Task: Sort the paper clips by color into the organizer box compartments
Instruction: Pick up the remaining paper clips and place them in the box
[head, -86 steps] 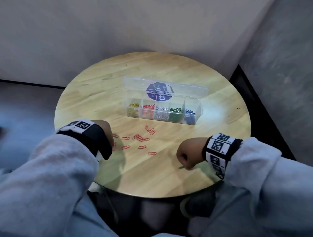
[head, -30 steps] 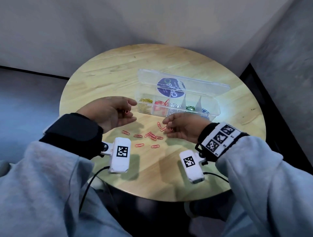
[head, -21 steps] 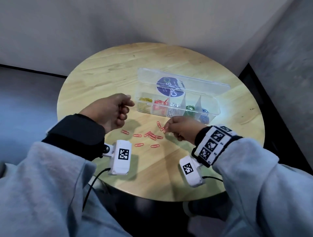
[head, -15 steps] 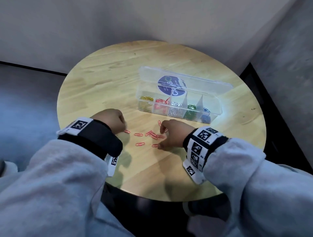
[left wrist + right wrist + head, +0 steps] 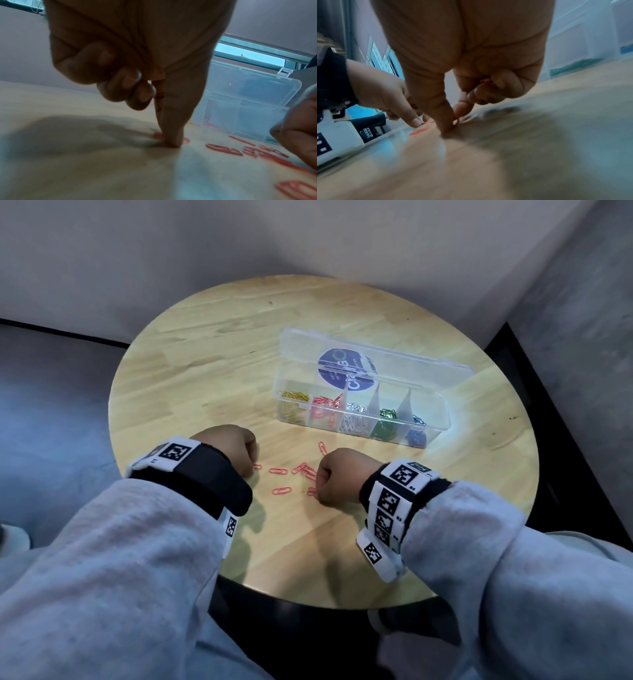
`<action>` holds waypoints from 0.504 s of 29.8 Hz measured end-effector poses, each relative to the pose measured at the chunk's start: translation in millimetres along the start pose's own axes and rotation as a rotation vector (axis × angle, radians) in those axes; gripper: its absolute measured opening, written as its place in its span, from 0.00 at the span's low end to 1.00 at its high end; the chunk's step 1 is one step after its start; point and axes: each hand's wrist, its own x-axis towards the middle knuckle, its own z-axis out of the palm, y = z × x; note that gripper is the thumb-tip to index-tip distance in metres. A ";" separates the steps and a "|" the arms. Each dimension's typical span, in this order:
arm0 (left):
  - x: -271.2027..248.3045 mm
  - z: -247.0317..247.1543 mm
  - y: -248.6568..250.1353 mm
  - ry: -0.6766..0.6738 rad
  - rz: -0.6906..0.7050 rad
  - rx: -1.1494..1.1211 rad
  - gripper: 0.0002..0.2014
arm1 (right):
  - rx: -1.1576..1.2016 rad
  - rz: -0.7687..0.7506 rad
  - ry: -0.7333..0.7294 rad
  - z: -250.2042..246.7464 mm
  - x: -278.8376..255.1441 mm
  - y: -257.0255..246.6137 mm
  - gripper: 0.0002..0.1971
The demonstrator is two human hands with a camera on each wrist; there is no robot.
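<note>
Several red paper clips point(image 5: 281, 471) lie loose on the round wooden table point(image 5: 212, 364) between my hands. My left hand point(image 5: 251, 467) is palm down at their left end; in the left wrist view its thumb and forefinger point(image 5: 171, 140) pinch a red clip point(image 5: 158, 135) against the table, and the curled fingers keep more red clips point(image 5: 159, 88) in the palm. My right hand point(image 5: 317, 491) pinches another red clip point(image 5: 456, 121) at the right end, with a red clip point(image 5: 485, 81) tucked under its curled fingers. The clear organizer box point(image 5: 435, 419) stands open behind, with yellow, red, white, green and blue clips in separate compartments.
The box lid point(image 5: 376, 361) lies open toward the far side, bearing a round purple label. The table's near edge is close under my wrists. Grey walls meet in a corner behind the table, and dark floor lies to the right.
Both hands turned palm down and dropped from above the table onto the loose red clips. The left hand, open a second ago, has curled and now pinches a clip.
</note>
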 end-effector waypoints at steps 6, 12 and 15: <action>-0.9 1.1 1.9 -0.053 -0.022 0.019 0.03 | 0.024 -0.021 -0.063 -3.0 -8.6 3.8 0.02; -6.7 -0.9 3.2 -0.075 -0.005 0.002 0.04 | 0.331 0.002 -0.077 -19.8 -13.7 33.6 0.07; -11.6 -6.2 6.5 -0.060 0.010 -0.079 0.04 | 0.749 0.022 -0.108 -23.1 -17.0 47.0 0.10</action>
